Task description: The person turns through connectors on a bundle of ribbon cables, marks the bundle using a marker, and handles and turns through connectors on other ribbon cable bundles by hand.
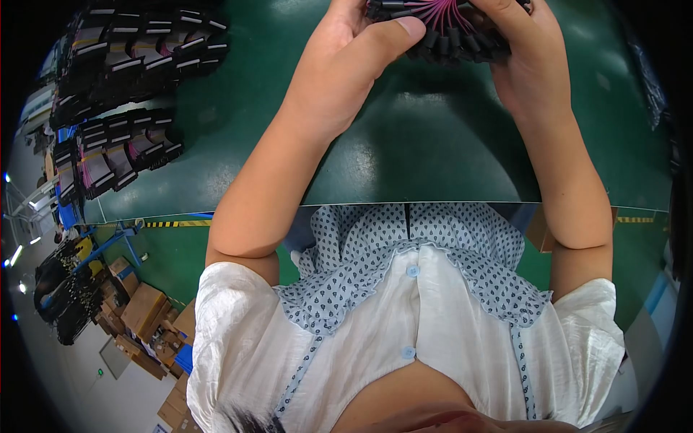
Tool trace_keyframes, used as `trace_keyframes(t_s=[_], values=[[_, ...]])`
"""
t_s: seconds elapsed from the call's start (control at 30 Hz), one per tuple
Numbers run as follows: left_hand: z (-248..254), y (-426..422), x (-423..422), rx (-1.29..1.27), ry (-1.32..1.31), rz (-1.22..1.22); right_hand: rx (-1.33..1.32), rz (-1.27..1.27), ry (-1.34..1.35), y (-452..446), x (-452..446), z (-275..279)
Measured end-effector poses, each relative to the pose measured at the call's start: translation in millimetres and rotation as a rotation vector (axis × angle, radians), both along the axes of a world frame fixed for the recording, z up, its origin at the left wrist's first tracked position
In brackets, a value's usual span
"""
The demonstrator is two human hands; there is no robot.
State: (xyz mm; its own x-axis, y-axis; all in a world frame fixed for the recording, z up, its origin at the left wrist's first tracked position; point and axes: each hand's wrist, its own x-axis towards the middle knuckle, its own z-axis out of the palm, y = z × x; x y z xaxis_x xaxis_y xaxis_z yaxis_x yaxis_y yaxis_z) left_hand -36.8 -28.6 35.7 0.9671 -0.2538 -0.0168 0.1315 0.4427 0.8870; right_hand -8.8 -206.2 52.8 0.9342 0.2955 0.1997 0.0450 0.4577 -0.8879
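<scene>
At the top edge of the head view, a bundle of pink wires with black connectors [451,40] is held above the green table. My left hand [361,43] grips its left side, the thumb lying across the black connectors. On the other side, my right hand [530,36] is closed around the bundle, with its fingers bent over the top. The upper part of the bundle and some fingertips are cut off by the frame edge.
The green table [426,159] spans the view, its front edge close to my body. Stacked black-ended cable bundles [137,54] lie at the left, with more cable bundles [119,151] nearer. Cardboard boxes [144,307] and hanging black cables [61,289] are beyond the table at lower left.
</scene>
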Motion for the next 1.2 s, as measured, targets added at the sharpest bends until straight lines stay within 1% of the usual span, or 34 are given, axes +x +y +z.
trace_keyframes(t_s=[0.13, 0.2, 0.3, 0.4, 0.47, 0.53, 0.6, 0.63, 0.7, 0.73, 0.77, 0.8, 0.83, 0.97, 1.07, 1.17, 1.2], values=[[-8.7, 6.2, 2.9, 0.045, -0.064, -0.030, 0.010, -0.017, -0.008, 1.1, 0.8, -2.6], [-5.7, 4.1, 1.7, 0.120, -0.051, -0.005, 0.008, -0.026, -0.017, 1.9, -0.1, -2.3], [-26.4, 8.3, 9.3, 0.173, -0.181, -0.028, -0.003, -0.031, 0.007, 2.6, -0.3, -3.6], [-26.6, 7.4, 8.5, 0.162, -0.150, -0.046, -0.007, -0.025, 0.044, 1.8, 0.5, -6.1], [-29.0, 9.3, 11.0, 0.241, -0.147, -0.065, -0.025, -0.033, 0.060, 2.5, 5.0, -13.2], [-24.3, 10.4, 10.4, 0.294, -0.141, -0.064, -0.064, -0.058, 0.067, 4.3, 13.9, -27.1], [-10.6, 10.2, 9.1, 0.320, -0.130, -0.044, -0.055, -0.016, 0.121, 3.6, 13.9, -26.3], [-5.2, 12.3, 10.7, 0.417, -0.151, -0.067, -0.051, 0.004, 0.147, 3.9, 13.8, -25.3], [2.6, 19.0, 13.6, 0.611, -0.190, -0.110, -0.158, -0.026, 0.208, 5.9, 19.6, -26.8], [-1.5, 22.1, 17.7, 0.540, -0.159, -0.131, -0.213, -0.039, 0.239, 7.9, 25.1, -30.0], [-11.3, 26.4, 26.3, 0.469, -0.128, -0.152, -0.163, 0.001, 0.195, 4.6, 32.5, -46.4], [-20.1, 30.9, 33.9, 0.397, -0.097, -0.172, -0.208, 0.009, 0.207, 3.5, 34.1, -45.7], [-25.3, 36.5, 38.5, 0.424, 0.010, -0.121, -0.254, 0.018, 0.219, 3.1, 35.2, -44.2], [-39.2, 44.3, 44.9, 0.536, -0.054, -0.028, -0.343, 0.135, 0.277, -0.6, 41.1, -48.6], [-35.3, 44.6, 43.7, 0.635, -0.058, -0.022, -0.393, 0.093, 0.185, 1.9, 39.0, -45.6], [-41.8, 45.6, 46.3, 0.554, -0.060, -0.008, -0.781, 0.020, -0.018, -1.4, 39.9, -40.6], [-39.0, 43.5, 44.0, 0.642, -0.063, -0.001, -0.873, 0.000, -0.112, -3.3, 39.9, -41.8]])
